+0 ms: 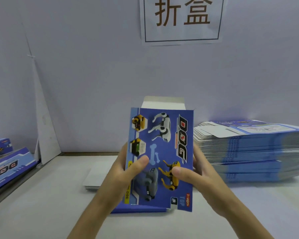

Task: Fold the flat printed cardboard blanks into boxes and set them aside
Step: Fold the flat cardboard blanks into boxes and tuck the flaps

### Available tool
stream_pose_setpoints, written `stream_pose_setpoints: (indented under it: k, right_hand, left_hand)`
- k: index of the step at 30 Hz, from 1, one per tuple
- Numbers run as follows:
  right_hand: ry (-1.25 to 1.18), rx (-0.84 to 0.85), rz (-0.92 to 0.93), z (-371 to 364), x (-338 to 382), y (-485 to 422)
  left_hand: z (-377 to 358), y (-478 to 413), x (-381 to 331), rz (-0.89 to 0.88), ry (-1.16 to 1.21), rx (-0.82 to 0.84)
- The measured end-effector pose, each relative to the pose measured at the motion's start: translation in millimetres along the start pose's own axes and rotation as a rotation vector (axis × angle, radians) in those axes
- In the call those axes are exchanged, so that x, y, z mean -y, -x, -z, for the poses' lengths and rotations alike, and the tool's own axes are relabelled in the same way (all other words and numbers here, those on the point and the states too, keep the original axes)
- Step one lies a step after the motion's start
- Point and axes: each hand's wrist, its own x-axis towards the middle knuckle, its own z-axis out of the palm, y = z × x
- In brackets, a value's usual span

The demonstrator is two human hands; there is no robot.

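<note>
Left hand [126, 169] and right hand [197, 171] pinch a blue printed cardboard blank [162, 152], long axis running away, white flap farthest; stacked flat blanks [252, 150] lie right.

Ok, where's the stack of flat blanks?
On the right of the head view, the stack of flat blanks lies on the table, just beyond the right hand gripping the box.

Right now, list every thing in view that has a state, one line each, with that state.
blank: held upright, white top flap standing open.
left hand: grips the blank's left edge, thumb on the print.
right hand: grips its right edge, thumb on the print.
stack of blanks: flat, piled on the table, right.
boxes: set aside at far left, apparently folded.
white sheets: small flat pile on the table.
</note>
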Motion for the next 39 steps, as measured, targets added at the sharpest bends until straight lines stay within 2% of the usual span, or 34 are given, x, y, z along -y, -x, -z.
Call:
stream_pose_setpoints:
  k: [4, 7, 9, 11, 13, 15, 16, 18, 20, 22, 24, 26, 29, 31, 33, 35, 36, 37, 39]
  right_hand:
    - [-0.087, -0.071, -0.035, -3, -6, -2]
    - [-0.032, -0.017, -0.096, -5, -10, -1]
    - [0.004, -0.006, -0.147, -6, -14, -2]
    - [0.098, -0.028, -0.176, -5, -19, -3]
    - [0.154, -0.062, -0.164, -3, -23, -4]
    - [0.141, -0.086, -0.151, -4, -23, -4]
    - [0.132, -0.090, -0.153, -5, -22, -4]
    - [0.118, -0.115, -0.172, -7, -20, -3]
    - [0.112, -0.147, -0.197, -11, -20, -4]
    - [0.129, -0.143, -0.224, -14, -23, -5]
    - [0.171, -0.106, -0.245, -17, -26, -4]
    - [0.240, -0.059, -0.271, -19, -27, -2]
    - [0.329, 0.003, -0.326, -19, -28, 0]
    - [0.373, 0.025, -0.340, -16, -31, -2]
    - [0.421, 0.048, -0.338, -11, -33, -3]
    - [0.460, 0.061, -0.328, -8, -35, -5]
    - [0.474, 0.063, -0.322, -7, -36, -5]
    - [0.486, 0.067, -0.319, -6, -36, -6]
    - [0.497, 0.076, -0.320, -5, -37, -6]
  left_hand:
    - [28, 2, -4, 0.237, -0.130, 0.252]
    - [46, 0, -6, 0.330, -0.168, 0.255]
    - [61, 3, -13, 0.361, -0.176, 0.193]
    - [79, 6, -20, 0.382, -0.214, 0.054]
    - [103, 8, -25, 0.283, -0.043, -0.224]
    - [127, 10, -30, -0.009, 0.282, -0.564]
    - [136, 11, -31, -0.163, 0.390, -0.679]
    - [149, 14, -31, -0.319, 0.429, -0.765]
    - [152, 13, -24, -0.275, 0.244, -0.721]
    - [142, 6, -14, -0.164, -0.144, -0.540]
    - [118, -5, 6, -0.032, -0.426, -0.361]
    - [89, -10, 38, 0.140, -0.613, -0.131]
    - [50, -8, 90, 0.368, -1.016, 0.348]
    - [40, -7, 107, 0.416, -1.141, 0.492]
    - [40, -8, 110, 0.418, -1.137, 0.508]
    - [49, -9, 101, 0.418, -0.997, 0.416]
    - [57, -10, 95, 0.385, -0.926, 0.306]
    - [67, -10, 90, 0.315, -0.955, 0.163]
    - [94, -11, 80, 0.171, -1.326, -0.162]
